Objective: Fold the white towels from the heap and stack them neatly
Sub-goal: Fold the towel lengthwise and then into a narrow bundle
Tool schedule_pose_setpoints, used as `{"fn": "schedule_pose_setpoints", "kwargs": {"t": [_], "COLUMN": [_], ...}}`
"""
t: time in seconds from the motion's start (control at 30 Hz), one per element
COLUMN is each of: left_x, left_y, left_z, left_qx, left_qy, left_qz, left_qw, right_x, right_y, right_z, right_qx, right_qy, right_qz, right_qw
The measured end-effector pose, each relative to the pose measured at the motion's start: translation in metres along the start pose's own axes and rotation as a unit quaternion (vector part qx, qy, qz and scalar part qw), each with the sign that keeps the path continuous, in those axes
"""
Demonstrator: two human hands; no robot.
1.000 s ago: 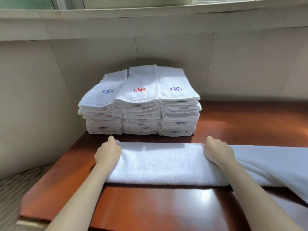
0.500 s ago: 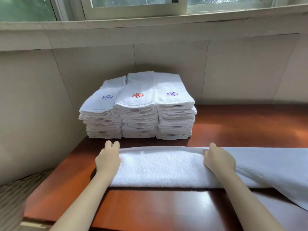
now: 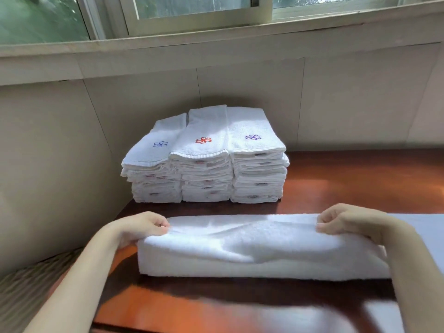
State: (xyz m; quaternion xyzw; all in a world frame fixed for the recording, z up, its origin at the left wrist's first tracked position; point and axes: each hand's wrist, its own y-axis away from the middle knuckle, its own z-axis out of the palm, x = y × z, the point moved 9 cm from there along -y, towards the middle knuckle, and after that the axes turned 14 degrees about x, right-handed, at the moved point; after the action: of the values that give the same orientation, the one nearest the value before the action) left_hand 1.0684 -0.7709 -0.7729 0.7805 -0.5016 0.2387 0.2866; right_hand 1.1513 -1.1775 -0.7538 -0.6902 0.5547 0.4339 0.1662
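A long white towel (image 3: 252, 248) lies across the red-brown table (image 3: 192, 308) in front of me, folded lengthwise. My left hand (image 3: 141, 227) pinches its far edge at the left end and lifts it off the table. My right hand (image 3: 346, 221) pinches the same far edge further right. The towel's right part runs on past my right hand and out of view. Behind it, three stacks of folded white towels (image 3: 206, 164) stand side by side in the corner, their top towels embroidered in blue, red and purple.
Beige walls close in the table at the left (image 3: 48, 176) and the back (image 3: 336, 104), under a window (image 3: 192, 10). The table's left edge drops to a striped floor (image 3: 28, 292). Bare table lies right of the stacks.
Both hands went from resting flat on the towel's far edge to pinching it and lifting it toward me. The view has tilted up, showing more window.
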Motion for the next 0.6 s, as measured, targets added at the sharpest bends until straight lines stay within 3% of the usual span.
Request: {"fn": "schedule_pose_setpoints", "kwargs": {"t": [0.1, 0.17, 0.3, 0.5, 0.6], "left_x": [0.0, 0.005, 0.0, 0.0, 0.007], "left_y": [-0.014, -0.021, -0.035, -0.04, -0.036], "left_z": [-0.008, -0.009, -0.005, -0.004, 0.002], "left_qx": [0.114, 0.206, 0.275, 0.3, 0.306], "left_qy": [-0.014, -0.011, -0.085, -0.166, -0.281], "left_qz": [0.015, 0.028, 0.034, 0.013, -0.019], "left_qw": [0.993, 0.978, 0.957, 0.939, 0.91], "right_x": [0.001, 0.003, 0.021, 0.023, 0.02], "right_y": [-0.026, -0.04, -0.059, -0.067, -0.063], "right_z": [-0.027, -0.023, -0.011, -0.014, -0.01], "right_qx": [0.183, 0.253, 0.314, 0.354, 0.398], "right_qy": [0.085, 0.155, 0.23, 0.279, 0.283], "right_qz": [-0.041, -0.047, -0.03, 0.005, 0.022], "right_qw": [0.979, 0.954, 0.921, 0.893, 0.872]}}
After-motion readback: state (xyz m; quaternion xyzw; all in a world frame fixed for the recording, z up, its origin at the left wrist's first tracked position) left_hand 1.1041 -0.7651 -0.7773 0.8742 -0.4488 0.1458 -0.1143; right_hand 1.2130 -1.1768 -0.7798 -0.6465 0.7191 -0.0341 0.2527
